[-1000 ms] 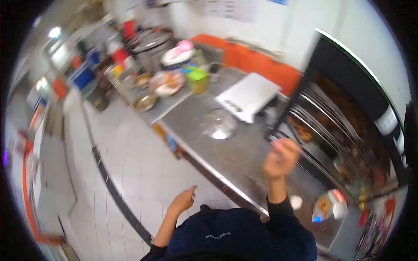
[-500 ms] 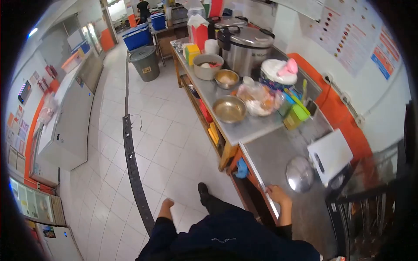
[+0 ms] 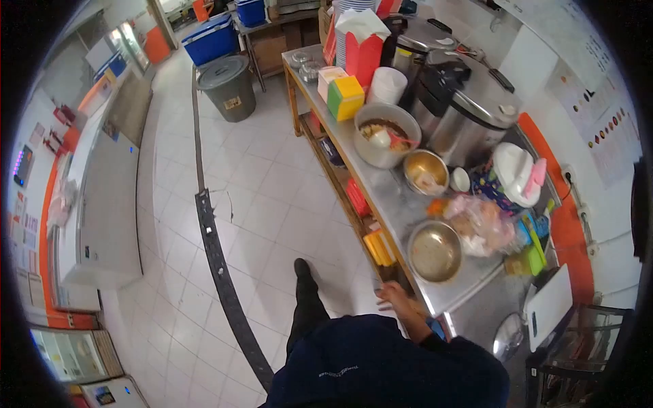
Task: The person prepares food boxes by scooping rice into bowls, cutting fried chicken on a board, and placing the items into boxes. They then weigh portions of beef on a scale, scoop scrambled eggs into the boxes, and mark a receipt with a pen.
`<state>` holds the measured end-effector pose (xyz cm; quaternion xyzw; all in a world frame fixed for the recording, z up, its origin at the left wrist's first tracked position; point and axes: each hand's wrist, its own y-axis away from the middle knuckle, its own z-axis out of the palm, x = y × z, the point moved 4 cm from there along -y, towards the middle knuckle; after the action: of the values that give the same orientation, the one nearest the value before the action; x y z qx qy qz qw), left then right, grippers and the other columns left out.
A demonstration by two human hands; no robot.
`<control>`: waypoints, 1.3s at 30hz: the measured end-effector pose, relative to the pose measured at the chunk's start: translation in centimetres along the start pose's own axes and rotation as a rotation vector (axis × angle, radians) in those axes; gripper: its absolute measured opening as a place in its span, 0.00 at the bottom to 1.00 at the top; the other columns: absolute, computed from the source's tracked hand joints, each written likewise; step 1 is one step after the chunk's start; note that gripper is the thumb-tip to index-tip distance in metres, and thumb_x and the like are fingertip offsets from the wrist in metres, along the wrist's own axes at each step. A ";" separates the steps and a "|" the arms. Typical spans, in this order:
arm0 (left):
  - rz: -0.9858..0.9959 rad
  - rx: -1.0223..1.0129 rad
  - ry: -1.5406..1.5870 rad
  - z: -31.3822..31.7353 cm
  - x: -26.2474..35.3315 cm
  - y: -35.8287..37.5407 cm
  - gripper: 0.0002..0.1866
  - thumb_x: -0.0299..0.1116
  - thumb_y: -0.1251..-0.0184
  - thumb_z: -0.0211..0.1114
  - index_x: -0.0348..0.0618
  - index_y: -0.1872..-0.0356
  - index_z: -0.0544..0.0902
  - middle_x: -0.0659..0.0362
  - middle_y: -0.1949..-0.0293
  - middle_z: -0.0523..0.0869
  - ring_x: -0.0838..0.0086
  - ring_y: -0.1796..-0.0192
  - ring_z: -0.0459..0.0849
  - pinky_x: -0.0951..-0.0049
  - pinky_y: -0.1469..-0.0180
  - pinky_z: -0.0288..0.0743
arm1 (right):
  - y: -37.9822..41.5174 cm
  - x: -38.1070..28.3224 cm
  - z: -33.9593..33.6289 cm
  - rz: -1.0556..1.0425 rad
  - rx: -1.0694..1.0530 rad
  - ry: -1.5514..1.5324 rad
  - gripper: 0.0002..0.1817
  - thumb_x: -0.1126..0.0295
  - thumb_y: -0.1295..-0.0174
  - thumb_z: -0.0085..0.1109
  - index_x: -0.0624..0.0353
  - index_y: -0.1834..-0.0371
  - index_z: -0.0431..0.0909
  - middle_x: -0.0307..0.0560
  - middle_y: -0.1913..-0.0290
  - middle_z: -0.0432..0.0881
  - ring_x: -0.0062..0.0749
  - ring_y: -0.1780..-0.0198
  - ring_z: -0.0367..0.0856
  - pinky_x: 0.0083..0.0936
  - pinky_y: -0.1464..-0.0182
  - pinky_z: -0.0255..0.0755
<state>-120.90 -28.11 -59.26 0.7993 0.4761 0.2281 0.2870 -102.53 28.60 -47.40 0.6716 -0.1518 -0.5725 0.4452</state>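
My right hand [image 3: 399,303] hangs beside the table's front edge, its fingers apart and nothing in them. Just right of it, on the steel table [image 3: 435,294], sits a shallow metal bowl [image 3: 435,251]. Behind that bowl lie plastic bags [image 3: 481,221] with something orange and white. A smaller metal bowl [image 3: 426,172], a white cup [image 3: 460,179] and a large pot [image 3: 386,136] with food and a pink utensil stand farther along. My left hand is out of view.
A grey lidded bin [image 3: 228,88] stands ahead, near a blue cooler [image 3: 209,41]. White freezers [image 3: 112,204] line the left side. A dark strip [image 3: 221,272] runs along the tiled floor [image 3: 269,197]. At right are a white board [image 3: 549,309] and a black rack [image 3: 578,353].
The view has moved forward along the table, so the bowls and pot appear nearer. My right hand has left the steel counter's edge. My left hand has gone out of view.
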 end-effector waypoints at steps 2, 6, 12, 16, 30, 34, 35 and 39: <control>-0.003 -0.010 -0.027 -5.9 -0.1 -5.1 0.14 0.39 0.35 0.52 0.41 0.56 0.77 0.52 0.60 0.84 0.60 0.62 0.85 0.59 0.64 0.77 | -3.6 6.2 -3.2 0.050 0.225 -0.302 0.17 0.55 0.35 0.45 0.57 0.55 0.69 0.51 0.64 0.76 0.42 0.71 0.79 0.41 0.72 0.79; 0.087 0.041 -0.150 -19.9 0.8 -19.4 0.14 0.40 0.35 0.52 0.42 0.58 0.79 0.52 0.63 0.84 0.61 0.62 0.85 0.59 0.63 0.77 | -4.4 1.4 1.2 0.248 0.352 -0.117 0.16 0.56 0.36 0.48 0.55 0.55 0.72 0.51 0.61 0.78 0.40 0.66 0.79 0.35 0.72 0.76; 0.023 0.201 0.782 -48.6 14.0 -56.2 0.12 0.35 0.36 0.52 0.41 0.60 0.81 0.53 0.63 0.84 0.65 0.62 0.84 0.63 0.65 0.78 | -12.1 -15.3 10.1 -0.253 0.255 0.072 0.16 0.59 0.34 0.52 0.60 0.53 0.72 0.45 0.64 0.79 0.29 0.70 0.79 0.26 0.69 0.75; 0.399 0.029 1.072 -66.3 39.1 -69.6 0.14 0.37 0.33 0.55 0.41 0.51 0.73 0.56 0.62 0.81 0.74 0.63 0.81 0.78 0.67 0.75 | -12.6 -34.0 16.7 -0.558 0.036 -0.042 0.14 0.63 0.31 0.47 0.59 0.49 0.71 0.42 0.59 0.78 0.24 0.60 0.78 0.23 0.58 0.73; 1.420 0.112 1.165 -98.3 83.5 -58.5 0.13 0.32 0.30 0.54 0.35 0.51 0.73 0.58 0.58 0.78 0.78 0.60 0.78 0.77 0.57 0.74 | -3.2 -84.9 25.4 -2.142 0.587 0.465 0.08 0.72 0.43 0.52 0.66 0.64 0.77 0.53 0.64 0.80 0.42 0.63 0.80 0.33 0.59 0.74; 1.683 -0.047 1.250 -107.8 90.9 -52.3 0.11 0.31 0.31 0.56 0.35 0.54 0.74 0.59 0.60 0.78 0.79 0.62 0.77 0.79 0.58 0.72 | -2.6 -98.1 32.8 -1.713 0.976 1.253 0.09 0.73 0.39 0.48 0.67 0.67 0.77 0.53 0.64 0.80 0.39 0.65 0.79 0.29 0.61 0.74; 1.690 -0.097 1.236 -108.8 92.4 -51.9 0.11 0.31 0.31 0.56 0.35 0.54 0.74 0.59 0.60 0.78 0.79 0.62 0.77 0.79 0.58 0.72 | -4.6 -100.8 33.5 -1.485 0.938 1.358 0.09 0.72 0.39 0.49 0.67 0.67 0.77 0.53 0.64 0.80 0.39 0.65 0.79 0.29 0.61 0.74; 1.903 -0.182 1.192 -109.0 95.8 -51.1 0.11 0.31 0.36 0.61 0.35 0.57 0.74 0.57 0.61 0.76 0.77 0.62 0.75 0.78 0.58 0.70 | -12.5 -104.7 32.7 -0.786 0.816 1.421 0.10 0.71 0.39 0.49 0.66 0.66 0.77 0.52 0.64 0.80 0.37 0.65 0.79 0.27 0.61 0.74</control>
<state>-180.25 103.18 -5.39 0.5770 -0.2843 0.7334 -0.2197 -167.13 96.44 10.93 0.9753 0.2077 -0.0359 -0.0658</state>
